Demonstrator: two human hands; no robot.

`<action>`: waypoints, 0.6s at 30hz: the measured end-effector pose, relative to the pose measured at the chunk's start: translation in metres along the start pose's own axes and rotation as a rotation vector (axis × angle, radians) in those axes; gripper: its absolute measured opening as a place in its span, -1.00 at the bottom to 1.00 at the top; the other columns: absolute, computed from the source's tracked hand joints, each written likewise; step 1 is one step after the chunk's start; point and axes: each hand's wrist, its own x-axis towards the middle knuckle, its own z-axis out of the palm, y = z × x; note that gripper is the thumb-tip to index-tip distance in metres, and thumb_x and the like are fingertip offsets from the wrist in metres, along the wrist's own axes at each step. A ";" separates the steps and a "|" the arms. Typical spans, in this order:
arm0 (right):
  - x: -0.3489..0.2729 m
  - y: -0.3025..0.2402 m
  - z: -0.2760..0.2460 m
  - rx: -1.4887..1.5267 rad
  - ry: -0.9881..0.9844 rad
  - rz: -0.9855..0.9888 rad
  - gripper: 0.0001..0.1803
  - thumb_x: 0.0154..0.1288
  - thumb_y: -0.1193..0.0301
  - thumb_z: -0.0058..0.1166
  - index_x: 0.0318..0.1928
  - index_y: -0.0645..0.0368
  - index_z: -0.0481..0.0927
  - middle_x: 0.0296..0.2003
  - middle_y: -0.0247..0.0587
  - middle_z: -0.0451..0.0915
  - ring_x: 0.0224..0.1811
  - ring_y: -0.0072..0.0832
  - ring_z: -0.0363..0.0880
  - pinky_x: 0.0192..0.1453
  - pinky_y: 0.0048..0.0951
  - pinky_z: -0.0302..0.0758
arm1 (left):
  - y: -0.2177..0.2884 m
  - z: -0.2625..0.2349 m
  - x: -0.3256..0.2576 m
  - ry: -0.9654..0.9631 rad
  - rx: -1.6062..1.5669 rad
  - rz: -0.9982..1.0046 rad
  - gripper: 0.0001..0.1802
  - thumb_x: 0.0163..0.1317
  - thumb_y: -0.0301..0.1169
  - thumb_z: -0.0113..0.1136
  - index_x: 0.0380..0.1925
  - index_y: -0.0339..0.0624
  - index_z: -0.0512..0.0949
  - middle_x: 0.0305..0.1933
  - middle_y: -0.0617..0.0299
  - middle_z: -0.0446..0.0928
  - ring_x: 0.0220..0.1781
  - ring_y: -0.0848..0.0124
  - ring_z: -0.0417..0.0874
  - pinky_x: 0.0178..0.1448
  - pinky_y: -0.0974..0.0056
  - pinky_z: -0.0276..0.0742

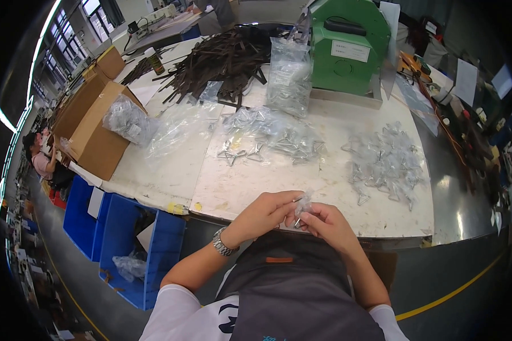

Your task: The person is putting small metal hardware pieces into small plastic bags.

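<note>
grey floor (201,238) | yellow line (450,296) | white table (233,184) | windows (98,21) | strip light (44,34)

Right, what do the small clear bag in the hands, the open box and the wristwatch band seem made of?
Small clear bag: probably thin, glossy plastic film, being see-through and crinkled. Open box: matte brown cardboard, judging by its colour and flaps. Wristwatch band: shiny metal, perhaps steel; its silvery links catch light.

a green machine (342,79) and worktable (242,190) show a workshop.

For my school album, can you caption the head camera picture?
Left grip and right grip on a metal piece in clear plastic at a white table.
</note>
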 end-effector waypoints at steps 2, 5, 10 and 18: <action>0.000 -0.002 -0.005 -0.012 -0.076 0.026 -0.74 0.64 0.32 0.12 -0.09 0.28 0.70 -0.38 -0.42 0.64 -0.39 -0.74 0.46 -0.28 -0.57 0.46 | 0.006 -0.012 -0.003 -0.106 -0.130 -0.078 -0.55 0.58 -0.47 0.00 0.41 -0.21 0.51 -0.47 0.22 0.63 -0.51 0.46 0.53 -0.35 0.30 0.49; -0.001 0.001 -0.005 -0.081 -0.058 0.022 -0.75 0.61 0.33 0.14 -0.11 0.28 0.71 -0.41 -0.40 0.64 -0.39 -0.70 0.49 -0.28 -0.53 0.45 | 0.010 -0.020 -0.002 -0.304 -0.216 -0.191 -0.41 0.63 -0.46 -0.03 0.62 -0.16 0.28 -0.37 0.35 0.66 -0.50 0.65 0.41 -0.42 0.46 0.35; -0.002 -0.002 0.000 -0.291 -0.002 -0.019 -0.76 0.60 0.37 0.17 -0.17 0.32 0.71 -0.36 -0.40 0.68 -0.33 -0.72 0.56 -0.26 -0.58 0.48 | -0.006 -0.011 0.001 -0.250 -0.191 -0.226 -0.42 0.59 -0.50 0.01 0.58 -0.14 0.35 -0.42 0.31 0.65 -0.54 0.61 0.41 -0.44 0.44 0.39; 0.003 -0.005 -0.002 -0.242 0.124 -0.058 -0.73 0.59 0.36 0.18 -0.15 0.35 0.73 -0.42 -0.38 0.68 -0.38 -0.70 0.56 -0.27 -0.58 0.48 | -0.006 0.013 0.005 0.120 0.222 -0.009 -0.63 0.52 -0.51 0.12 0.27 -0.17 0.62 -0.52 0.27 0.61 -0.50 0.54 0.58 -0.37 0.32 0.49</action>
